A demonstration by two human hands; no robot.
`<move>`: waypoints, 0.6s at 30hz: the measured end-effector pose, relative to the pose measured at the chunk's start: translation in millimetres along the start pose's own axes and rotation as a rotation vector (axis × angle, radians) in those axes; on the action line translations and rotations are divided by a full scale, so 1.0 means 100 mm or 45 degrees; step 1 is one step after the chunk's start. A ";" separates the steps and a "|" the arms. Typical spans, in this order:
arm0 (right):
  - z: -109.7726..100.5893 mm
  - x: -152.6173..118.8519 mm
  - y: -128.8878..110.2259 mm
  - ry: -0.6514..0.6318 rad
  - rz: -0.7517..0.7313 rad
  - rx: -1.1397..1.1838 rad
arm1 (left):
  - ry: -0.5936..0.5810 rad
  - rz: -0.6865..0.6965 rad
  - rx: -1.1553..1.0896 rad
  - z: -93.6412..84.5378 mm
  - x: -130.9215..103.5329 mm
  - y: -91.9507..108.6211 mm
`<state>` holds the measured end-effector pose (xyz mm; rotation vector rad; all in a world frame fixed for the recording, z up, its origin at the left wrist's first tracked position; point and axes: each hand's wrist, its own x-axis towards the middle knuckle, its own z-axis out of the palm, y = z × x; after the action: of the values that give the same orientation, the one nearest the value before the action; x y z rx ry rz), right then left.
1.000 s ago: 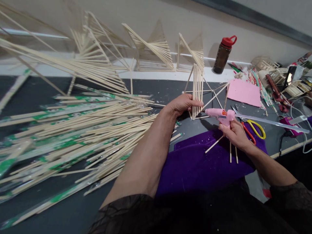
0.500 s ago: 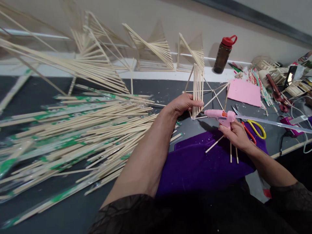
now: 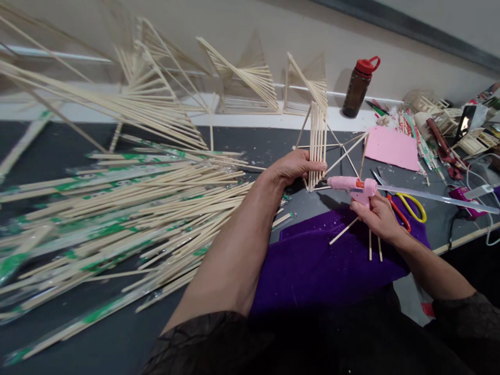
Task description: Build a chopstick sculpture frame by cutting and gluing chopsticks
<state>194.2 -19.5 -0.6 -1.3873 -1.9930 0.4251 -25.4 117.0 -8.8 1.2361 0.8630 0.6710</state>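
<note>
My left hand [image 3: 299,165] is closed around a row of thin wooden chopsticks [image 3: 317,138] that form part of a small stick frame. Its thumb lies across the front of the row. In my right hand [image 3: 377,211] is a pink hot glue gun [image 3: 353,185] with a long clear glue stick [image 3: 433,195] out of its back. The nozzle touches or nearly touches the lower end of the row, by the frame's base. Several loose chopsticks [image 3: 344,230] stick out below my right hand.
Wrapped chopsticks [image 3: 128,208] cover the table's left side. Finished stick structures [image 3: 250,78] line the wall beside a red-capped bottle [image 3: 356,88]. Scissors [image 3: 412,205] lie near my right hand, by a purple cloth [image 3: 312,265]. Further right are a pink sheet [image 3: 390,148] and a purple device with a cable [image 3: 466,203].
Almost nothing differs. Both hands keep their hold, and the glue gun's nozzle stays at the lower end of the stick row.
</note>
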 end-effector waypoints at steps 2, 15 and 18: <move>0.00 0.00 0.00 -0.004 0.004 0.003 | -0.006 0.005 -0.006 0.00 0.00 0.01; -0.02 0.00 0.02 0.126 0.058 0.026 | 0.022 -0.001 0.039 0.01 0.00 0.02; -0.01 0.01 0.02 0.129 0.064 0.028 | 0.006 0.001 0.055 0.00 -0.01 0.02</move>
<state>196.5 -18.1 -1.1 -1.4200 -1.8706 0.3903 -25.5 116.6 -6.7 1.2740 0.8851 0.6595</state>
